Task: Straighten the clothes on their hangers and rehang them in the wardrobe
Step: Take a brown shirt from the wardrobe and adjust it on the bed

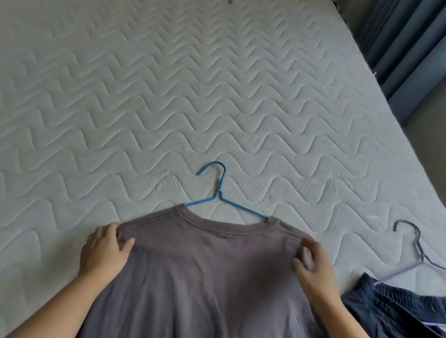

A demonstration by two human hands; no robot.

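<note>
Limp, light grey T-shirt (211, 285): our left hand (105, 249) and right hand (314, 269) pinch its shoulders; we'd lift by the blue hanger (219, 194).

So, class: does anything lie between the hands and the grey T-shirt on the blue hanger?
Nothing visible does. The left hand and right hand each grip a shoulder of the grey T-shirt, its blue hanger poking from the neck.

My left hand (106, 249) and right hand (314, 269) each pinch a shoulder of the grey T-shirt (196, 288) flat on the mattress (142, 81) — its blue hanger (221, 195) pokes from the collar.
</note>
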